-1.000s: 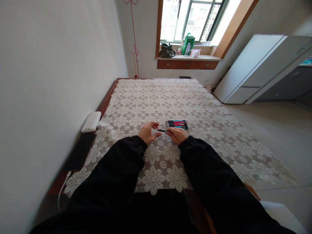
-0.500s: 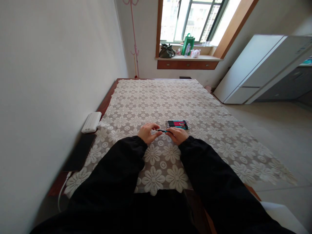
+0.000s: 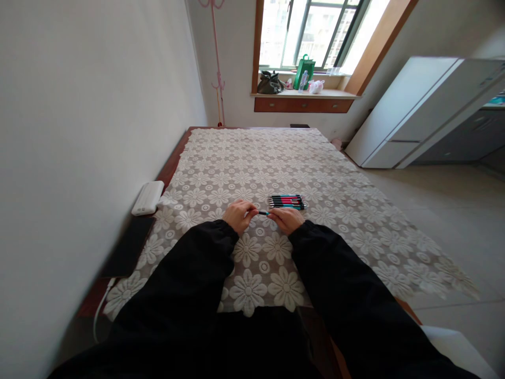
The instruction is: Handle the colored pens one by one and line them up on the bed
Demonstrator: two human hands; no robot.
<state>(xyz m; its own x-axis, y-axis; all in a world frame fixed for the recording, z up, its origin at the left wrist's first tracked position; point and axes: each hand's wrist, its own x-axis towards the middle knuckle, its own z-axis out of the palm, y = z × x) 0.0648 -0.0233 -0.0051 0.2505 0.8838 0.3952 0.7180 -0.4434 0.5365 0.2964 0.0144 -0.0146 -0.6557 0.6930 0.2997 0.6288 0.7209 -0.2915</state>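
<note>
White power bank (image 3: pixel 147 197) at far left by wall, w/ dark flat slab (image 3: pixel 128 246) (phone or tablet, can't tell) nearer the camera. Lace cloth (image 3: pixel 355 221), floral, covers worktop (image 3: pixel 168 168).

Left hand (image 3: pixel 235 216): fingers closed on dark end of pen (image 3: pixel 263 213). Right hand (image 3: pixel 287 219): fingers closed on its teal end. Pen held just above cloth, centre, between the two hands. Long axis runs left–right, roughly level; which end carries the tip too small to tell.

Pen row (image 3: pixel 286 201): several pens, teal and red, parallel, lying just beyond right hand, same left–right axis.

Step, by judgement: pen being worked at both ends, prob. pulled apart or pushed together. Next move needs a straight pull or twist along the axis, both grips firm.
</note>
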